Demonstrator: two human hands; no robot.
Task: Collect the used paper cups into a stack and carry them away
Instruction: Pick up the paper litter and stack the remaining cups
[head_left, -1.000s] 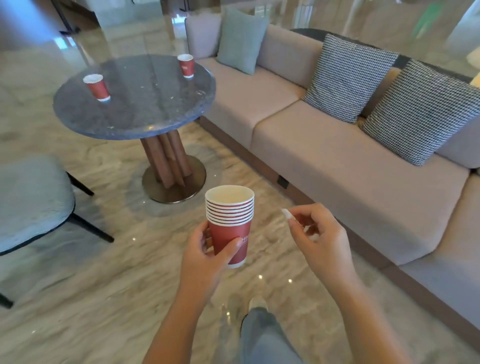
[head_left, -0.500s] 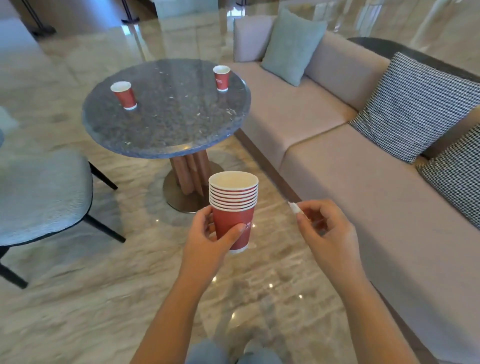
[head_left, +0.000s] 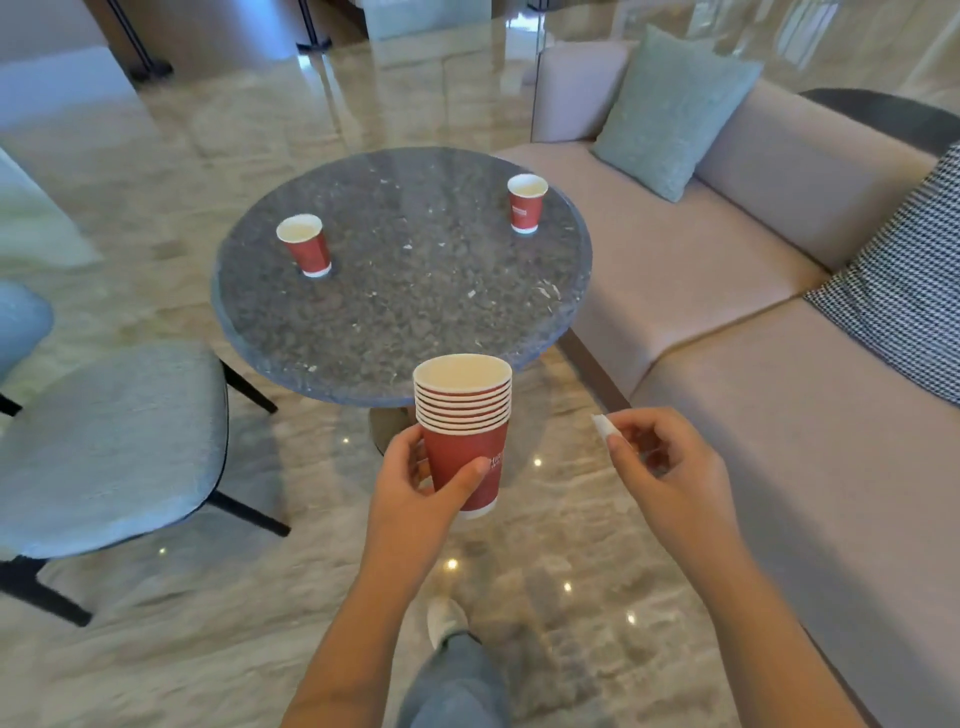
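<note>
My left hand (head_left: 415, 488) grips a stack of several red paper cups (head_left: 465, 452) with white insides, held upright above the floor just in front of the round grey stone table (head_left: 415, 306). On that table stand two single red cups: one cup (head_left: 306, 252) at the left, another cup (head_left: 525, 203) at the far right near the sofa. My right hand (head_left: 665, 467) hovers to the right of the stack, apart from it, fingers loosely curled with nothing in them.
A grey upholstered chair (head_left: 104, 441) with black legs stands left of the table. A long beige sofa (head_left: 727, 291) runs along the right, with a pale green cushion (head_left: 675, 109) and a houndstooth cushion (head_left: 904, 291). The floor is polished marble; my leg and shoe (head_left: 447, 623) show below.
I have walked closer to the table, which now lies directly ahead and larger in view. Both hands keep the same pose, the left still holding the stack.
</note>
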